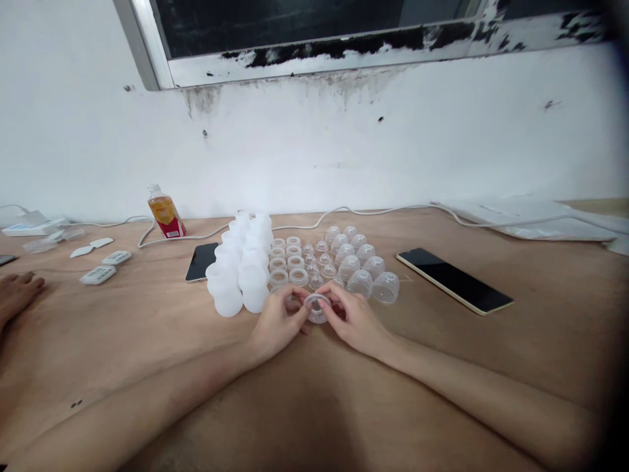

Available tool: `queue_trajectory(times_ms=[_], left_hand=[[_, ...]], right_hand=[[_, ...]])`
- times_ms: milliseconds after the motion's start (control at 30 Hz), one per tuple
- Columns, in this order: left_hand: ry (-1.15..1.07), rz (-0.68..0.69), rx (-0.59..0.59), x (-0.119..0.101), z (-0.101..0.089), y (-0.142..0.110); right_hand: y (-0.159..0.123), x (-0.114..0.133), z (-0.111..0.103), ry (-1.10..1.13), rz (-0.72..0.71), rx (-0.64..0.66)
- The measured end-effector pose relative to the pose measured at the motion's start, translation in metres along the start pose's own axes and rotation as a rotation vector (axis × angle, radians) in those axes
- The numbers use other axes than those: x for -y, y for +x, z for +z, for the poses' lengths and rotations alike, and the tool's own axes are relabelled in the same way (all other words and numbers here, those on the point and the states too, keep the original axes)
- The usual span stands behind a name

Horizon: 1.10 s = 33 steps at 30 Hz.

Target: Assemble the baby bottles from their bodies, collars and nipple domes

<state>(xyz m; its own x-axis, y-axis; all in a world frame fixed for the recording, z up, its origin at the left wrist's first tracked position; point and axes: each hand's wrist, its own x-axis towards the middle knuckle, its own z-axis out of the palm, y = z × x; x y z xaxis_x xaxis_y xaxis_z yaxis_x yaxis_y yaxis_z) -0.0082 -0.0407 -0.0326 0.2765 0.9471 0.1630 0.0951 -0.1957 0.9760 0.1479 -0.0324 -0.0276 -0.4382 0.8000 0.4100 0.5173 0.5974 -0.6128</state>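
Observation:
Near the table's front middle, my left hand (285, 314) and my right hand (348, 316) pinch a translucent screw ring (318, 316) between thumbs and fingertips. A clear rounded piece seems to sit in the ring, but fingers hide part of it. Just beyond my hands stand rows of translucent rings (297, 276) and small clear bottle nipples (329, 270). To the right of these are clear dome caps (385, 287) in two rows. White bottles (228, 298) stand in two rows on the left, close to my left hand.
A phone (201, 262) lies left of the bottles, a larger one (455, 280) at right. A drink bottle (167, 213), a white cable (344, 209) and a plastic bag (515, 219) are along the wall. Another person's hand (19, 294) rests at far left, near small white devices (98, 275).

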Motion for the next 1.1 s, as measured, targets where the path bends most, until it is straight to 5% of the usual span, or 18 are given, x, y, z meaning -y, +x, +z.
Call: queue_trajectory(times_ms=[1100], left_hand=[[0.035,-0.003,0.002,0.0015,0.0002,0.0021]], right_hand=[[-0.0004,-0.0009,0.0023,-0.039,-0.007,0.055]])
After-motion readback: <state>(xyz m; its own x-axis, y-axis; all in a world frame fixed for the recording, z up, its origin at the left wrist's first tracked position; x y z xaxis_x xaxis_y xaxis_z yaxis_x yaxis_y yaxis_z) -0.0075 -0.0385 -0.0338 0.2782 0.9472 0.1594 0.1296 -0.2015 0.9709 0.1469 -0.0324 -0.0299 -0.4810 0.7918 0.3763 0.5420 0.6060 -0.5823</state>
